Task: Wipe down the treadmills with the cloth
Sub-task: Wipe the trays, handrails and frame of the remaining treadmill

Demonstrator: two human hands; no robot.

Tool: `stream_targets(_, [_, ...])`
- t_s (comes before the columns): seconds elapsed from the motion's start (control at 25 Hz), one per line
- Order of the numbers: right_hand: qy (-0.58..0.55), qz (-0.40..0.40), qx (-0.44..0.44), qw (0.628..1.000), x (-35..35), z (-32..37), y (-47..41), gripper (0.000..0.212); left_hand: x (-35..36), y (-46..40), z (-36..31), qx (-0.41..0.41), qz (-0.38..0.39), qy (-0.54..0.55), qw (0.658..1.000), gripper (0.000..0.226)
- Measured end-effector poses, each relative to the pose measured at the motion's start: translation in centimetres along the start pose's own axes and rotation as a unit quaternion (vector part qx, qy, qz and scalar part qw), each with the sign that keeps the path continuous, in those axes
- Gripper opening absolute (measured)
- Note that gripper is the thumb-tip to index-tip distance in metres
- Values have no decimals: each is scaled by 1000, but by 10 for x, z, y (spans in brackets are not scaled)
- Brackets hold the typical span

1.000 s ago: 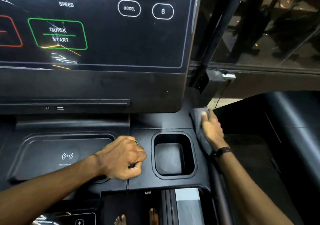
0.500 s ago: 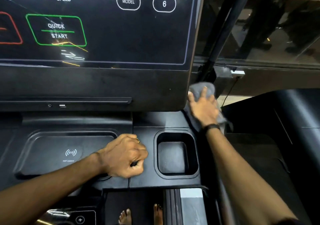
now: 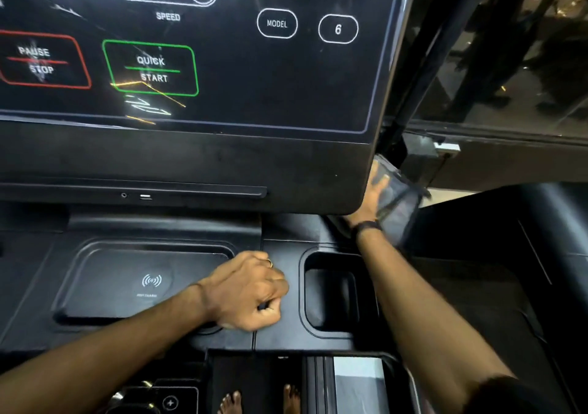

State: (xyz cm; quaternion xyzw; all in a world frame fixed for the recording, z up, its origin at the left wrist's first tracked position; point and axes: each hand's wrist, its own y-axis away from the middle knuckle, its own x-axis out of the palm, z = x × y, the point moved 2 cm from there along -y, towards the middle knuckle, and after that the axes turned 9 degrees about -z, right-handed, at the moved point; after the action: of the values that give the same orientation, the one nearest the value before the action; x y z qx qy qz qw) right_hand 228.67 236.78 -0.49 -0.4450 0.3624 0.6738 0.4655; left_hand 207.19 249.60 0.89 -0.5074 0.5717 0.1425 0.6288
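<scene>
R hand presses the grey cloth flat against the lower-right edge of the treadmill console, fingers spread, at about 2 o'clock from the cup holder. Cloth hangs past the console's corner w/ open room to its right, beside the dark handrail. L hand rests clenched in a fist on the tray surface, between the charging pad and cup holder. Vs. half a sec ago: R hand and cloth have slid up behind the console edge, partly hidden now; L fist hasn't moved. Bare feet show at 6 o'clock.
</scene>
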Motion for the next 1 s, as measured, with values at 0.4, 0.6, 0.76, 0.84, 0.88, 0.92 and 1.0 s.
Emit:
stream_targets(0.4, [50,-106,-85,989,20,45,55,39,-36,5,8,46,-108,-63,991,27])
stream_targets(0.6, [15,-81,-237,968,6,45,225,66,-86,3,18,43,-143,-55,987,32])
stream_targets(0.76, [52,-78,-229,969,18,37,236,67,-81,11,11,34,-134,-36,990,39])
stream_targets(0.84, [46,-69,-145,986,21,68,206,67,-71,-2,6,34,-140,-26,989,38])
stream_targets(0.88, [42,-70,-132,988,22,76,203,65,-66,-10,3,40,-148,-22,988,36])
stream_targets(0.92, [47,-75,-159,983,25,75,208,62,-62,-18,-2,46,-150,-19,987,34])
stream_targets(1.0, [67,-54,-269,959,20,40,241,59,-59,-26,-4,50,-150,-10,987,32])
